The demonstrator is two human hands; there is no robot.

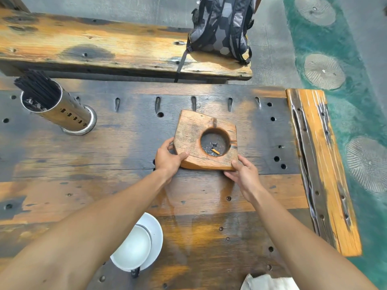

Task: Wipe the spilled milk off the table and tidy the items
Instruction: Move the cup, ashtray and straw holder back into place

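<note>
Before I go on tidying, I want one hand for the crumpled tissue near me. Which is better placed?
Probably the right hand. The crumpled tissue lies at the table's near edge under the right forearm, while the left hand, also holding the wooden ashtray, would have to cross over the white cup.

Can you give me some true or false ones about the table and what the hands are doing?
1. Both hands hold the wooden ashtray. True: the left hand and right hand grip its near corners.
2. The ashtray holds three cigarette butts. False: one cigarette butt shows, with ash.
3. The metal holder is full of dark sticks. True.
4. The backpack lies on the table. False: it stands on the bench beyond.
5. The white cup sits on a saucer. True.
</note>
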